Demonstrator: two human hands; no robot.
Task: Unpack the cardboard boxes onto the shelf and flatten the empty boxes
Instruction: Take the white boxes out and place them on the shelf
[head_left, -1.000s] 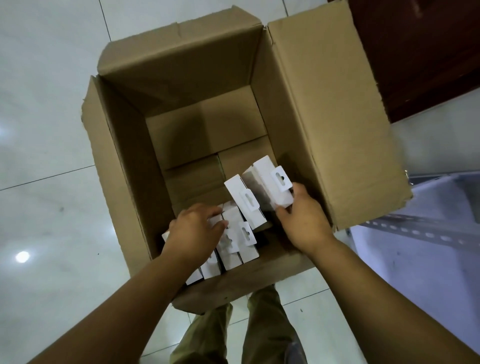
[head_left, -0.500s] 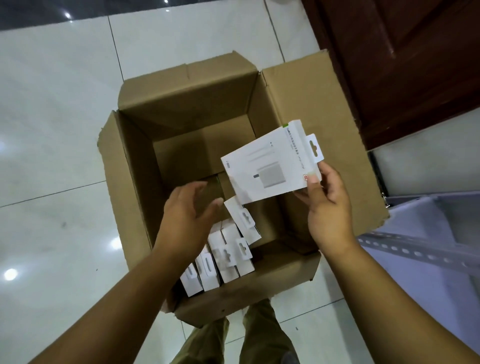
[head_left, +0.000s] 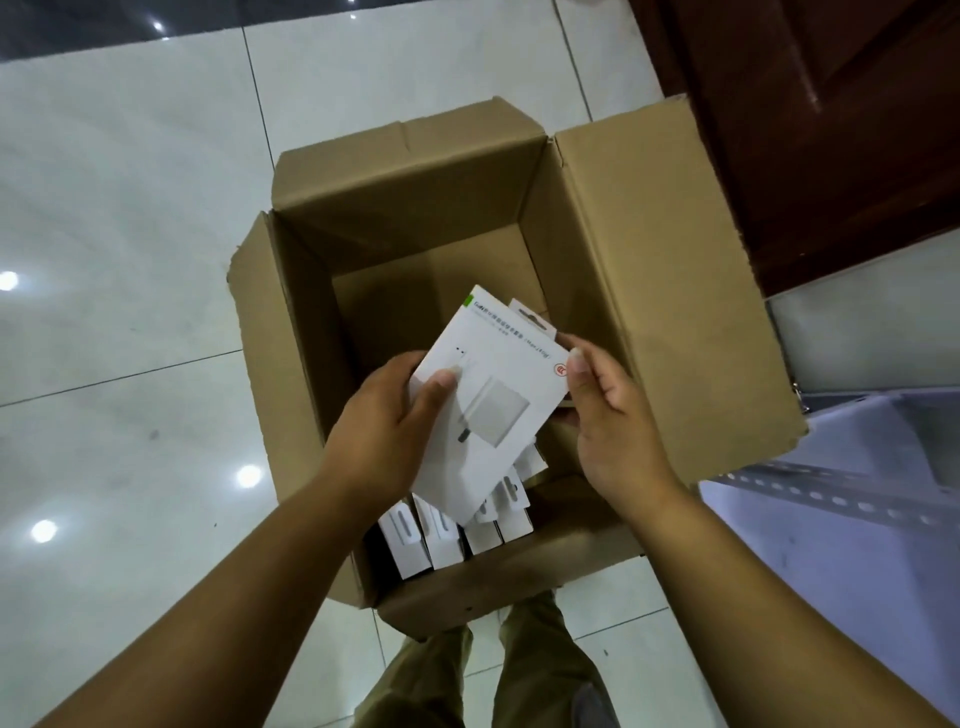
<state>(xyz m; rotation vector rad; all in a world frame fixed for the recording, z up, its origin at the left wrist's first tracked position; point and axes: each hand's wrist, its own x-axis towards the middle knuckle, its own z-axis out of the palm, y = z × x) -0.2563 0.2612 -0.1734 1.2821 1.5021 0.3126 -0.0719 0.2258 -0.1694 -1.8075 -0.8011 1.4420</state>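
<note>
An open brown cardboard box (head_left: 649, 291) stands on the tiled floor, all flaps up. Above its opening I hold a flat white charger package (head_left: 493, 395) with a plug printed on its face and a hang tab at the far end. My left hand (head_left: 384, 431) grips its left edge, thumb on the front. My right hand (head_left: 608, 415) pinches its right edge near a red mark. Several more white packages (head_left: 441, 535) stand on edge in a row along the box's near wall, partly hidden by the held one.
A pale metal shelf (head_left: 852, 519) with a perforated rail lies at the lower right. A dark red wooden door (head_left: 831, 130) fills the upper right corner. Glossy white floor tiles (head_left: 130, 260) surround the box. My trouser legs (head_left: 519, 670) show below the box.
The right hand lifted one white package out of the box; the left hand left the row and took hold of its left side. The package has turned and come down nearer me.
</note>
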